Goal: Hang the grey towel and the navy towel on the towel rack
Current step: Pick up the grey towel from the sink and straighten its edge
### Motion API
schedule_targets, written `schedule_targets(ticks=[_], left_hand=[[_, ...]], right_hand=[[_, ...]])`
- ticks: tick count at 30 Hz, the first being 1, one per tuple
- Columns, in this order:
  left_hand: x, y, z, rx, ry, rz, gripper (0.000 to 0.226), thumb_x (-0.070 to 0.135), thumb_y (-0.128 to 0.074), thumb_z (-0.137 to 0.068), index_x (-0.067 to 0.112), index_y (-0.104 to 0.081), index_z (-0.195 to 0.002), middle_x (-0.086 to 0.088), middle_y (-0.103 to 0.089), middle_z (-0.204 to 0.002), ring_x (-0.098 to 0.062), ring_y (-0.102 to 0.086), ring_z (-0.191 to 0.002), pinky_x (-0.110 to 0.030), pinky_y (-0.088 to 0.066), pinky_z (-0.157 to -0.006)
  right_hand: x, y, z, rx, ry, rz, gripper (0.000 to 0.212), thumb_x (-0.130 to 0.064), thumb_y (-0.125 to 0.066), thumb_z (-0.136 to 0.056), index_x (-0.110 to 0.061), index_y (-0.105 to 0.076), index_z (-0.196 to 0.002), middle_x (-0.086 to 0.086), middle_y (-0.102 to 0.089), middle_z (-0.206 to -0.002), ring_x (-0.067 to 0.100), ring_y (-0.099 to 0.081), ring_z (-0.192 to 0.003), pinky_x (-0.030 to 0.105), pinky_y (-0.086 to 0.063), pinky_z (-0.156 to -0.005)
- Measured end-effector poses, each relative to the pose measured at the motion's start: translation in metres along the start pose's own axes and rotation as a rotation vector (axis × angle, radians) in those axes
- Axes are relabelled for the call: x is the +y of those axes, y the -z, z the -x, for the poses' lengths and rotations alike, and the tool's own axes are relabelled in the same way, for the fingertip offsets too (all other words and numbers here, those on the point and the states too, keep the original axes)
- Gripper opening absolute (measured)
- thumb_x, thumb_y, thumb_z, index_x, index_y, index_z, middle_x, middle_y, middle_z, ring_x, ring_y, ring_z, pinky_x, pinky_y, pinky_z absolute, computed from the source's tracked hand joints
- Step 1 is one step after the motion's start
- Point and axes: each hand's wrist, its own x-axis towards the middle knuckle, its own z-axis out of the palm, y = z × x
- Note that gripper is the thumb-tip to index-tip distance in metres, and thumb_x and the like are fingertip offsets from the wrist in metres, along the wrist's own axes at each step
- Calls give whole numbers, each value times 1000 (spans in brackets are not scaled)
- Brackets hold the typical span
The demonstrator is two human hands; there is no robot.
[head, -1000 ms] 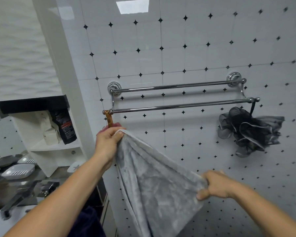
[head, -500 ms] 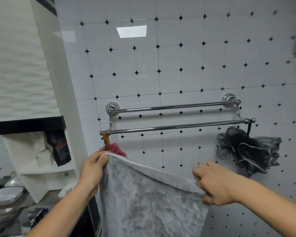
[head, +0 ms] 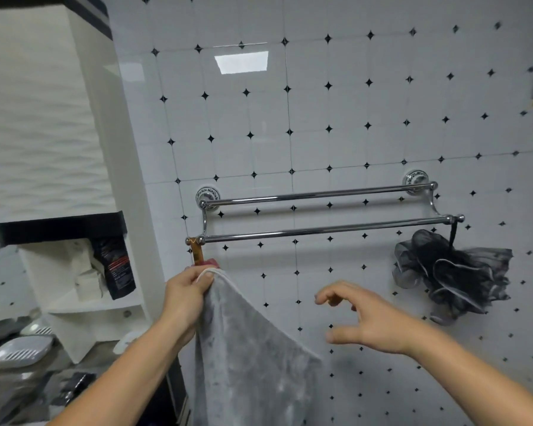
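A: Which hand holds the grey towel (head: 253, 358)?

B: The left hand (head: 186, 298). Its grip is clenched on the towel's upper corner, just below the left end of the towel rack (head: 320, 230); the cloth hangs down from that corner, its top hem sloping down to the right.

A: And the right hand (head: 373, 325)?

B: Its grip is released: fingers spread and curled, thumb apart, grasping nothing. It hovers beside the towel's sloping hem, below the rack's lower bar and not touching the cloth.

A: State of the rack?

B: Two chrome bars on the white tiled wall (head: 290, 118), both bare of towels. A black bath sponge (head: 453, 278) hangs from the right end of the front bar; a brown strap (head: 196, 250) hangs from its left end, just above the left hand.

A: The navy towel?

B: Not identifiable in this view.
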Motion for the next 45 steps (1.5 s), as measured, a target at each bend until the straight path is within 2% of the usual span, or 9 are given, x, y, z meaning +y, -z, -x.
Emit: schedule_targets(ticks=[3,7,14,17,25,31,34,41,45], left_hand=[[11,-14,8,-50,-36,-57,16,14,-63,-91,20,-78,-90,-8,-74,-105,-29,-66,-103,-44,-51,-96],[31,-22,17,-141,-94,-48,17,14,-62,-92,22,-77,-89,7,-76,-82,-13,-67,-80,-29,-53,-72],[52,-6,17,-88,-111,-16,17,14,-58,-95,20,-73,-87,16,-67,-61,-3,-57,-53,-16,-42,-41],[53,10,9,-24,-121,2,17,10,-58,-94,17,-74,-90,6,-72,-74,-5,-61,-64,-17,-50,-57],[13,49,-8,46,-49,-52,21,8,-64,-89,21,-77,-79,-6,-74,-85,-20,-63,-81,-33,-51,-83],[-7,44,-3,66,-20,-119,21,14,-71,-85,26,-77,-69,8,-75,-68,-14,-64,-73,-28,-52,-71],[-11,28,3,4,-52,-217,14,18,-71,-87,23,-73,-74,2,-72,-74,-12,-64,-69,-29,-53,-70],[-27,18,8,249,16,-267,27,19,-66,-90,22,-60,-64,5,-54,-64,-9,-46,-58,-20,-40,-53],[-25,13,35,-618,256,-382,12,15,-72,-81,3,-70,-81,-12,-68,-76,-22,-62,-67,-31,-52,-65]], right_hand=[[0,-37,-16,-73,-34,-34,69,-64,-75,-60,-59,-44,-122,-36,-40,-129,-10,-39,-122,28,-37,-102],[-10,-70,-39,-104,-82,-170,90,-60,-79,-59,-54,-34,-137,-28,-38,-140,-3,-37,-130,34,-36,-107],[11,-104,-51,-172,-183,-149,27,-34,-79,-62,-35,-66,-85,-7,-74,-95,15,-70,-90,37,-56,-83],[47,-101,-31,-183,-280,-209,11,-23,-78,-69,-23,-68,-65,-5,-69,-69,17,-64,-66,33,-52,-70],[82,-26,-12,329,-398,-467,25,-19,-78,-78,4,-68,-76,4,-63,-61,12,-52,-58,21,-40,-55],[69,15,-15,595,-377,-528,23,-19,-70,-86,1,-69,-76,2,-54,-53,5,-42,-42,10,-28,-39],[59,27,-21,671,-470,-644,20,-15,-65,-90,-1,-70,-103,4,-63,-69,11,-50,-41,17,-34,-32],[43,35,10,-404,-379,-777,50,-19,-81,-71,9,-64,-108,19,-74,-81,24,-74,-63,25,-60,-55],[62,31,-7,237,-502,-705,33,-5,-63,-89,7,-59,-119,22,-71,-91,18,-73,-58,26,-60,-61]])
